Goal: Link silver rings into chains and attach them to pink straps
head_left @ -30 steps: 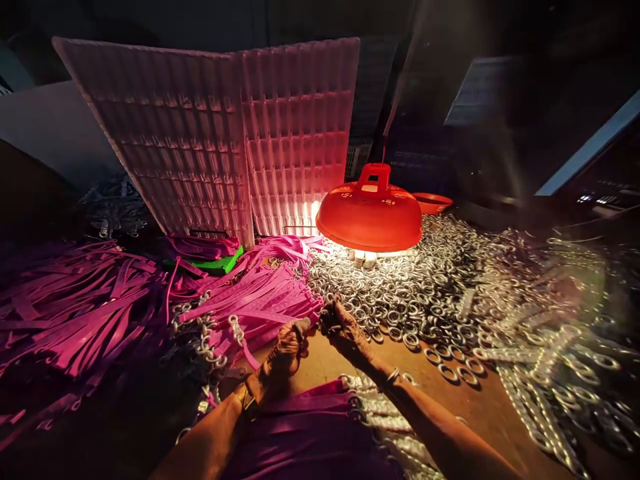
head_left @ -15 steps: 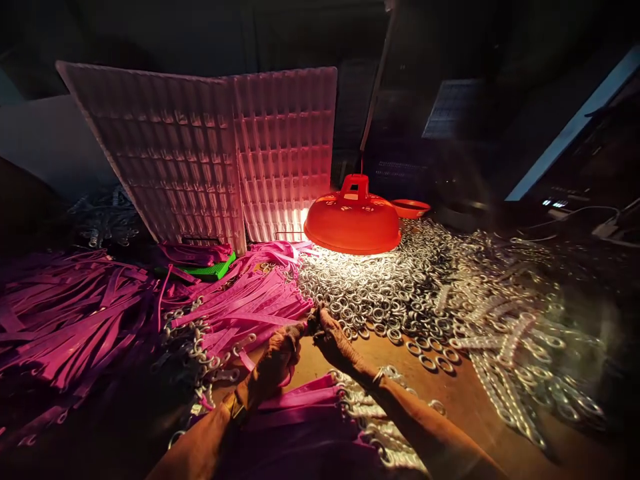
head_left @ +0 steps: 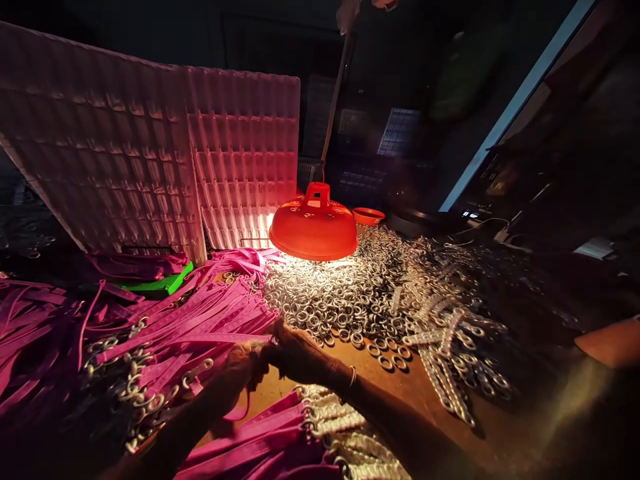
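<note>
Both my hands meet at the front edge of the pile of straps. My left hand (head_left: pixel 250 363) is closed on a pink strap (head_left: pixel 239 412), whose loose part curls down below the fingers. Fingertip to fingertip with it, my right hand (head_left: pixel 299 351) pinches at the same spot; shadow hides what it grips. More pink straps (head_left: pixel 200 320) lie just beyond and left of my hands. A heap of metal rings (head_left: pixel 345 303) spreads beyond my right hand. Below my wrists lie pink straps (head_left: pixel 265 433) joined by rings to pale braided pieces (head_left: pixel 345 427).
A red lamp shade (head_left: pixel 314 230) hangs low over the rings. Behind it stand ribbed panels (head_left: pixel 245 153). A green tray (head_left: pixel 165 283) is at left, a red bowl (head_left: pixel 369 216) at the back. Pale braided pieces with rings (head_left: pixel 445 347) lie at right. Someone's limb, perhaps, shows at far right.
The view has turned to the right, so the lamp and piles appear further left. My hands stay together at the strap, the right one now bent over more.
</note>
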Demonstrator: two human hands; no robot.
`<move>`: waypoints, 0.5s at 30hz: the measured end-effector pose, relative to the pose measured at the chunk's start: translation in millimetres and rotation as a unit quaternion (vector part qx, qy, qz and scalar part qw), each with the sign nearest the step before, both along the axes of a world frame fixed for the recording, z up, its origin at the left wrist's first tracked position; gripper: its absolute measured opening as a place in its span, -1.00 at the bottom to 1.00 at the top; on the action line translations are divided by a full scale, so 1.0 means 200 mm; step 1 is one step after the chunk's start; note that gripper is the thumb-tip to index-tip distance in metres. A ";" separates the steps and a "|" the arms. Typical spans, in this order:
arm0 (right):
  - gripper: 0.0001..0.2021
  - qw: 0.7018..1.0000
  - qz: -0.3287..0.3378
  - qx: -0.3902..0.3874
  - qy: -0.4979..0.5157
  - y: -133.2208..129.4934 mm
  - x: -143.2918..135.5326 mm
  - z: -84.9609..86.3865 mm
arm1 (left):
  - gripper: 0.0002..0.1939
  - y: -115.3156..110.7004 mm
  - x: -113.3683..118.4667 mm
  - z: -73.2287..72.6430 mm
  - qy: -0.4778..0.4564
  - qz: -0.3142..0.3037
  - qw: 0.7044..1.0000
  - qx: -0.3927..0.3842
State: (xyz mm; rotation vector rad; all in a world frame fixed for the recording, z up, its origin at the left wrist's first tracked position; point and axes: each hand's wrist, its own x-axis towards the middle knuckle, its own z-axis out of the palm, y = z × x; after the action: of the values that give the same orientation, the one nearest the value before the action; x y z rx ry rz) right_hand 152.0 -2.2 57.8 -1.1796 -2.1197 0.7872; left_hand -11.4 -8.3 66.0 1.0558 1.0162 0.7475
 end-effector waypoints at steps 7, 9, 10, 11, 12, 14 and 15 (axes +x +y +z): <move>-0.78 0.995 0.044 0.013 -0.087 -0.36 0.07 0.20 | -0.62 -0.09 -0.05 0.14 0.075 -0.145 0.986 -0.016; -0.74 0.993 0.024 0.017 -0.111 -0.48 0.07 0.16 | -0.66 -0.17 -0.04 0.10 0.077 -0.172 0.982 -0.015; -0.74 0.993 0.022 0.018 -0.118 -0.53 0.07 0.12 | -0.65 -0.22 -0.04 0.08 0.071 -0.185 0.980 -0.016; -0.74 0.992 0.024 0.014 -0.119 -0.58 0.07 0.09 | -0.64 -0.27 -0.04 0.06 0.063 -0.197 0.978 -0.023; -0.76 0.993 0.027 0.001 -0.115 -0.62 0.07 0.06 | -0.61 -0.32 -0.04 0.05 0.056 -0.204 0.977 -0.037; -0.79 0.994 0.022 -0.039 -0.095 -0.69 0.07 0.01 | -0.57 -0.40 -0.03 0.04 0.047 -0.206 0.975 -0.068; -0.80 0.994 0.017 -0.064 -0.082 -0.71 0.07 0.00 | -0.55 -0.44 -0.03 0.05 0.041 -0.210 0.974 -0.081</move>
State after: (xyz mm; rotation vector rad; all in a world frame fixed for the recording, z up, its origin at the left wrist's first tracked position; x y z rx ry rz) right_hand 165.2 -144.5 58.2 -1.3178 -2.2549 0.8798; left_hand -17.9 -95.6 75.5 1.1176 0.8670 0.2748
